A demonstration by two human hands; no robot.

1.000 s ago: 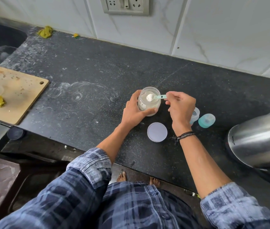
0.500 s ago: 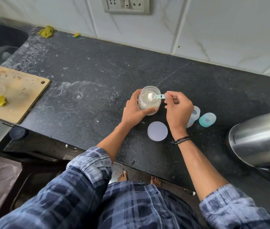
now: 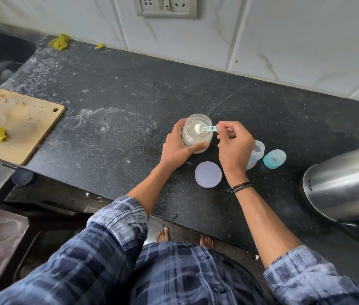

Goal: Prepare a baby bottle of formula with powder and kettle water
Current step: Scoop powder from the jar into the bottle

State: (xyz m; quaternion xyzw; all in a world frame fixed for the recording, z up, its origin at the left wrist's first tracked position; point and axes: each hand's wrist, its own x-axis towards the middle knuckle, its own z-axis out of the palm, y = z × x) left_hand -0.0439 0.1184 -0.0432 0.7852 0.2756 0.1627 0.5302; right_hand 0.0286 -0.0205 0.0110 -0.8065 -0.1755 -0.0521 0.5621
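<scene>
A clear jar of white formula powder stands open on the black counter. My left hand is wrapped around the jar's left side. My right hand pinches the handle of a small teal scoop, whose bowl holds a heap of powder just above the jar's mouth. The jar's white lid lies flat in front of the jar. The open baby bottle stands right behind my right hand, partly hidden. Its teal cap sits beside it. A steel kettle is at the right edge.
A wooden cutting board with a yellow scrap lies at the left, near a dark sink. A yellow cloth sits by the tiled wall. A wall socket is above. The counter's front edge runs just below my forearms.
The scoop stays over the jar's mouth with powder in it. My right hand has shifted slightly along the handle. My left hand still holds the jar.
</scene>
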